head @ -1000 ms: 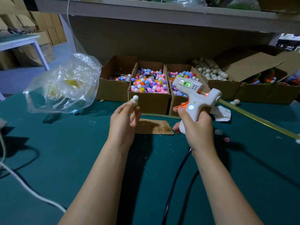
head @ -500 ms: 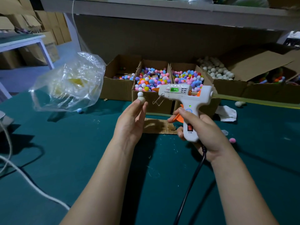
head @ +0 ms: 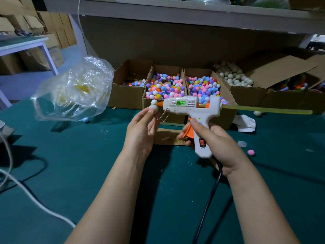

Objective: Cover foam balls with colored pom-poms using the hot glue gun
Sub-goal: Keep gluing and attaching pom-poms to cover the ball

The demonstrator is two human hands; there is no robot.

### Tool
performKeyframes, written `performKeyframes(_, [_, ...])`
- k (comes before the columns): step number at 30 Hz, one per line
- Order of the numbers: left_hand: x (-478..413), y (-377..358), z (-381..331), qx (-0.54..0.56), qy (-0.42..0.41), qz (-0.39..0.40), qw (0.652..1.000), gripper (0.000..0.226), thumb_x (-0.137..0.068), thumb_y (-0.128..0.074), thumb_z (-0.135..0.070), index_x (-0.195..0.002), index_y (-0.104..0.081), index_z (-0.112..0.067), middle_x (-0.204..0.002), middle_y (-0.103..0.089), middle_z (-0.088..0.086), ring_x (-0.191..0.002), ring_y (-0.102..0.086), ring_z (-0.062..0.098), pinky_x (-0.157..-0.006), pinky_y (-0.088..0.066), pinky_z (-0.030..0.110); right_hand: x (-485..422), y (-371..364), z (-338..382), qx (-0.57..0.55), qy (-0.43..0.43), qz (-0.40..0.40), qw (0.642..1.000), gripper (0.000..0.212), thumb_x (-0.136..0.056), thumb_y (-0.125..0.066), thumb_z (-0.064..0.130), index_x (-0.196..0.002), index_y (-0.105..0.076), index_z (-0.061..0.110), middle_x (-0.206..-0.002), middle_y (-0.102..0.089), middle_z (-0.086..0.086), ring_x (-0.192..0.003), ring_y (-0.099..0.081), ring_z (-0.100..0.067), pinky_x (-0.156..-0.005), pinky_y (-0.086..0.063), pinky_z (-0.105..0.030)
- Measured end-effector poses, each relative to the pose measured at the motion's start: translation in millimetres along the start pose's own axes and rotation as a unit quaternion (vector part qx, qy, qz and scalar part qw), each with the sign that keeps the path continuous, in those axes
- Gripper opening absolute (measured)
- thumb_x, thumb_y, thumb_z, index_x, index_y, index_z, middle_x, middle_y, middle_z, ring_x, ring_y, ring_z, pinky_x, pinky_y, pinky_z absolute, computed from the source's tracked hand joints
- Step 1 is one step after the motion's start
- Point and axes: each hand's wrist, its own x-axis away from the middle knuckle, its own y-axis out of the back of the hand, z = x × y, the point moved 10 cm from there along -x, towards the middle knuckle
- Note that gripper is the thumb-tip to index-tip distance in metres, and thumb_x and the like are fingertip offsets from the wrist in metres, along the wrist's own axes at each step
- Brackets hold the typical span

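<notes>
My left hand (head: 141,132) pinches a small cream foam ball (head: 153,108) at its fingertips, with one white pom-pom (head: 154,102) stuck on top. My right hand (head: 213,138) grips the handle of the white hot glue gun (head: 190,107), a finger on the orange trigger. The gun lies level and its orange nozzle points left, touching the ball. A yellowish glue stick (head: 267,110) juts out of its back to the right. Behind my hands, cardboard boxes hold colored pom-poms (head: 164,87), and another box holds plain foam balls (head: 233,77).
A crumpled clear plastic bag (head: 73,90) sits at the left on the green table (head: 70,164). A cardboard scrap (head: 167,137) lies under my hands. The gun's black cord (head: 209,199) trails toward me. A white cable (head: 26,191) crosses the left. A loose pink pom-pom (head: 251,152) lies at the right.
The glue gun has swung from pointing away to lying level, nozzle left, and moved up to the foam ball. My left hand stayed almost still with the ball.
</notes>
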Motion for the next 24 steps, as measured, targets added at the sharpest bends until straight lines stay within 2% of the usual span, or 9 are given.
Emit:
performKeyframes(2, [0,-1,-1,-0.004,-0.003,0.005,1.000,0.014,-0.087,-0.068,-0.009,-0.101,-0.066,-0.009,-0.083,-0.077,0.003,-0.077,-0.074,0.009,-0.063,-0.055,0.015,1,1,-2,0.012,-0.009,-0.006,1.000,0.035,-0.070,-0.061,0.059,-0.073,-0.077,0.028,-0.088,-0.076,-0.004,-0.072,-0.066,-0.009,-0.076,-0.051,-0.032])
performKeyframes(4, [0,-2,-1,0.000,-0.007,0.011,1.000,0.015,-0.089,-0.066,-0.007,-0.104,-0.066,-0.006,-0.084,-0.076,0.004,-0.079,-0.073,0.009,-0.067,-0.056,0.014,2,0,-1,0.023,-0.006,-0.007,1.000,0.026,-0.079,-0.059,0.056,-0.068,-0.075,0.039,-0.084,-0.076,0.001,-0.070,-0.066,-0.004,-0.069,-0.048,-0.027])
performKeyframes(6, [0,-3,-2,0.005,-0.010,0.012,1.000,0.017,-0.090,-0.065,-0.006,-0.107,-0.065,-0.005,-0.084,-0.076,0.004,-0.079,-0.073,0.010,-0.068,-0.056,0.014,1,2,-2,0.034,-0.006,-0.016,0.999,0.026,-0.084,-0.058,0.054,-0.066,-0.074,0.042,-0.082,-0.076,0.002,-0.068,-0.065,-0.003,-0.065,-0.047,-0.025])
performKeyframes(8, [0,-3,-2,0.010,-0.010,0.013,1.000,0.018,-0.089,-0.066,-0.006,-0.107,-0.066,-0.004,-0.085,-0.076,0.005,-0.081,-0.073,0.011,-0.069,-0.056,0.015,0,5,-3,0.038,-0.009,-0.026,0.999,0.026,-0.080,-0.060,0.058,-0.066,-0.074,0.040,-0.082,-0.075,0.001,-0.070,-0.065,-0.006,-0.065,-0.047,-0.026])
performKeyframes(10, [-1,-3,-2,0.014,-0.010,0.013,1.000,0.018,-0.088,-0.068,-0.006,-0.106,-0.067,-0.004,-0.086,-0.076,0.006,-0.083,-0.074,0.012,-0.069,-0.056,0.016,1,9,-6,0.034,-0.020,-0.042,0.998,0.031,-0.067,-0.062,0.065,-0.065,-0.074,0.037,-0.082,-0.075,-0.003,-0.073,-0.065,-0.012,-0.064,-0.047,-0.028])
performKeyframes(14, [-1,-2,-3,0.010,-0.011,0.014,1.000,0.016,-0.087,-0.069,-0.007,-0.103,-0.068,-0.006,-0.089,-0.077,0.007,-0.085,-0.074,0.013,-0.071,-0.057,0.016,-2,15,-11,0.039,-0.027,-0.061,0.997,0.056,-0.055,-0.062,0.070,-0.078,-0.071,0.020,-0.090,-0.073,-0.012,-0.079,-0.066,-0.019,-0.066,-0.047,-0.031])
performKeyframes(17, [0,-2,-2,0.000,-0.011,0.015,1.000,0.012,-0.088,-0.069,-0.008,-0.099,-0.068,-0.008,-0.087,-0.077,0.006,-0.084,-0.074,0.013,-0.068,-0.057,0.017,-3,17,-12,0.046,-0.027,-0.062,0.997,0.058,-0.060,-0.063,0.070,-0.085,-0.069,0.018,-0.095,-0.072,-0.015,-0.083,-0.066,-0.022,-0.070,-0.048,-0.033])
performKeyframes(21, [0,-3,-3,-0.007,-0.016,0.017,1.000,0.009,-0.087,-0.069,-0.009,-0.096,-0.067,-0.011,-0.085,-0.077,0.005,-0.083,-0.074,0.014,-0.070,-0.058,0.018,-5,22,-16,0.052,-0.032,-0.071,0.996,0.044,-0.078,-0.063,0.062,-0.084,-0.068,0.019,-0.091,-0.072,-0.013,-0.084,-0.065,-0.024,-0.070,-0.047,-0.034])
performKeyframes(24, [0,-4,-5,-0.007,-0.025,0.026,0.999,0.011,-0.087,-0.069,-0.009,-0.098,-0.067,-0.012,-0.086,-0.077,0.005,-0.085,-0.074,0.015,-0.073,-0.058,0.019,-6,21,-18,0.055,-0.035,-0.068,0.996,0.048,-0.080,-0.062,0.062,-0.091,-0.068,0.016,-0.099,-0.071,-0.017,-0.095,-0.065,-0.032,-0.078,-0.048,-0.040])
